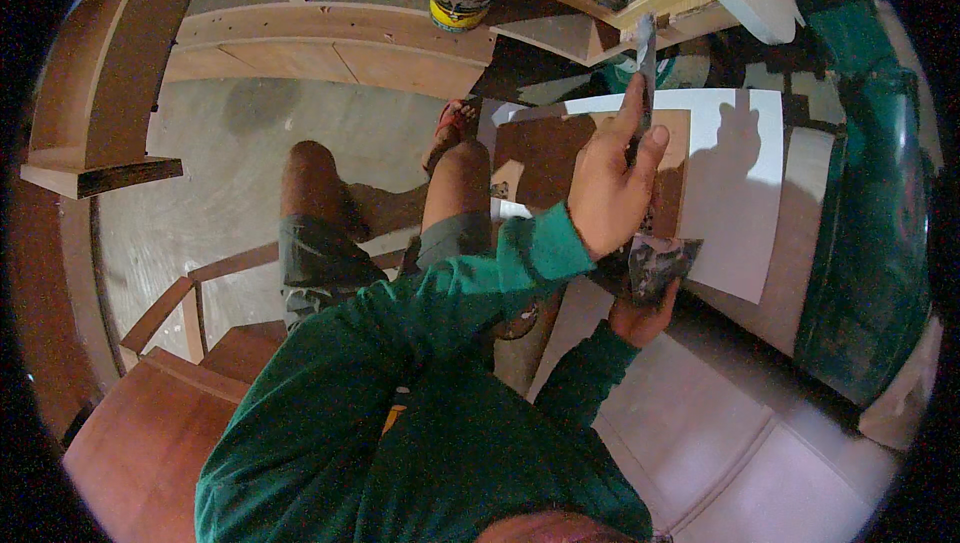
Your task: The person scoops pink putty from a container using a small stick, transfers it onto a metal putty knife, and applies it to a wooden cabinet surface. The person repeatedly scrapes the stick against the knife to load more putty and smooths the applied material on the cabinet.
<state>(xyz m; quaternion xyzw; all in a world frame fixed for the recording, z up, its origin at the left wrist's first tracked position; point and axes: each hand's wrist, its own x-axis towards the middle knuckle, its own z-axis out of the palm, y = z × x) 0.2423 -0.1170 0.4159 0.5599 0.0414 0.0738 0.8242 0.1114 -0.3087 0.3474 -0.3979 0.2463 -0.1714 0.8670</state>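
My left hand point(612, 183) reaches across to the right, closed around a narrow putty knife point(646, 43) with its index finger stretched along it. The putty knife's grey tip is at the edge of a pale wooden frame point(680, 15); whether it touches cannot be told. Just below, my right hand point(642, 321) grips a dark, smeared, wedge-shaped plate point(662, 261) from underneath. The plate's top edge is close to the lower end of what my left hand holds, and I cannot tell whether the two are joined.
Beneath my hands lie a white sheet point(740, 213) and a brown board point(530, 148). A yellow and black tin point(458, 5) stands on wooden planks ahead. Glossy green plastic point(868, 233) rises at the right, and wooden furniture point(130, 73) stands at the left.
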